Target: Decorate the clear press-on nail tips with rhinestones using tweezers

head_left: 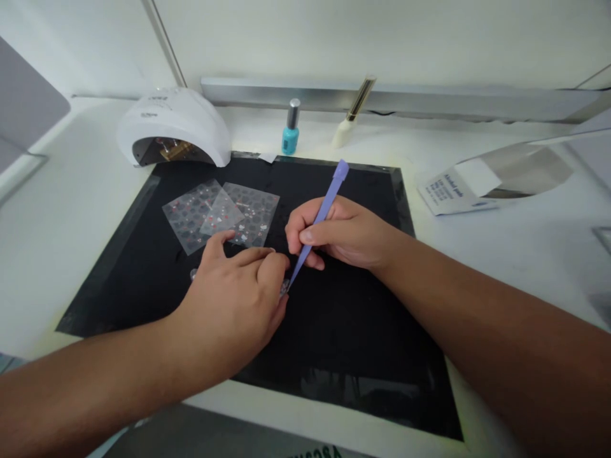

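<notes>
Bare forearms (105, 375) slant over the black mat (358, 331); my right hand (346, 236) is closed round a purple pointed tool (326, 206), its tip at a patterned piece (284, 288) (mostly hidden) pinched in my curled left hand (236, 289).

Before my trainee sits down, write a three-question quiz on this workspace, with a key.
1. Which of the hands holds the purple tool?
2. True or false: the patterned sheets lie well apart, with no overlap.
3. Fill in the blank: the box at the right is printed "Alcohol ____".

Key:
1. The right hand.
2. False; the patterned sheets overlap on the black mat.
3. Pads.
</notes>
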Action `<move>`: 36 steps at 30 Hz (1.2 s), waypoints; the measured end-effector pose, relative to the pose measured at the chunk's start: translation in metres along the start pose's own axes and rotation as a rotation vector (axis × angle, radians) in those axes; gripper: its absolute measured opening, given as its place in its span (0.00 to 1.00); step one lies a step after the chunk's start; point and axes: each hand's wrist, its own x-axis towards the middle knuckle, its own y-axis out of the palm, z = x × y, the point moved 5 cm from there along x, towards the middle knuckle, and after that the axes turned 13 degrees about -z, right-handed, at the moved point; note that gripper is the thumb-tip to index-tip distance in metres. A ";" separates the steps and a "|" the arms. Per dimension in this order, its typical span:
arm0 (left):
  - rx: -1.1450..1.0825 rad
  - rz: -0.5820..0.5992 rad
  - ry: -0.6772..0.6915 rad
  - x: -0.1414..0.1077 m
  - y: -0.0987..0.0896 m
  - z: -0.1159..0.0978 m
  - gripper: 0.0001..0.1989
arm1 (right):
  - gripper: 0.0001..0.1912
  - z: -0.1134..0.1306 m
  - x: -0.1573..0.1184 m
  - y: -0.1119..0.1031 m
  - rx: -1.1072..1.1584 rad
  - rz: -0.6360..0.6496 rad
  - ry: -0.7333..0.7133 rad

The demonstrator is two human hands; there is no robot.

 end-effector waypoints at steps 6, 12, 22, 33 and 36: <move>0.001 0.001 0.006 0.000 -0.001 0.000 0.01 | 0.04 0.001 0.000 0.000 0.005 0.009 0.004; 0.001 0.014 0.008 -0.001 0.000 0.000 0.03 | 0.04 0.000 0.000 0.000 0.002 0.019 0.012; -0.005 0.020 0.003 -0.001 -0.001 0.000 0.04 | 0.04 0.000 0.000 -0.001 -0.041 0.027 0.018; -0.015 0.030 -0.011 -0.002 0.000 0.001 0.02 | 0.04 -0.001 0.001 -0.001 -0.075 0.024 0.038; -0.016 0.018 -0.005 -0.003 0.000 0.001 0.02 | 0.04 -0.001 0.001 -0.002 -0.102 0.021 0.034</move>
